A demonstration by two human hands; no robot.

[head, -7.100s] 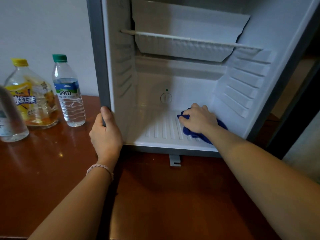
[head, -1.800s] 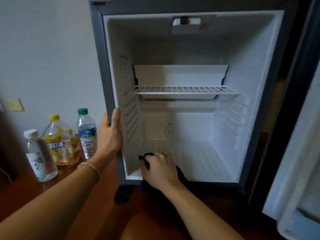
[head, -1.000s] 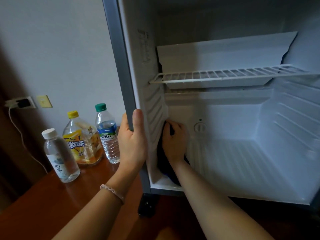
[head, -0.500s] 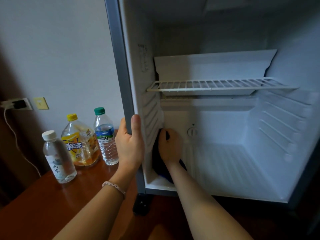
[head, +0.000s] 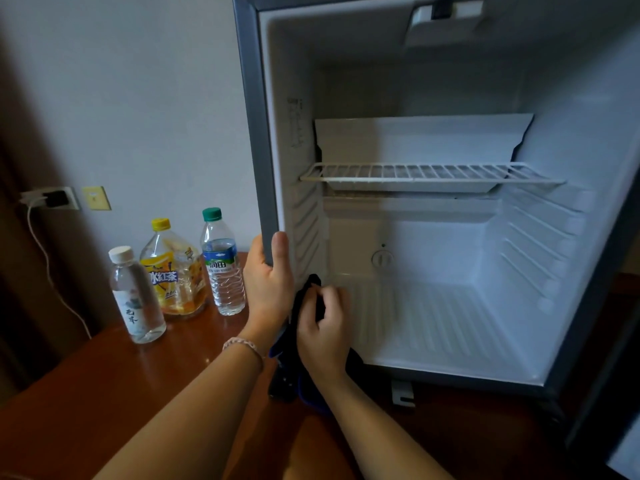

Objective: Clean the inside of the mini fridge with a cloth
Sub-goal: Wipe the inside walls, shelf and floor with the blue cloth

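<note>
Glossy brown tabletop [head: 104,393] carries an open mini fridge [head: 450,306] against a pale wall, its door cut off at the right edge. At the lower left front corner of the cavity, the right hand [head: 323,336] curls around a dark blue cloth [head: 304,299], most of it hidden behind the hand and wrist. Beside it, the left hand [head: 270,282] grips the fridge's left front edge, thumb wrapped onto the inner lip. Three bottles [head: 173,271] stand left of the fridge.
</note>
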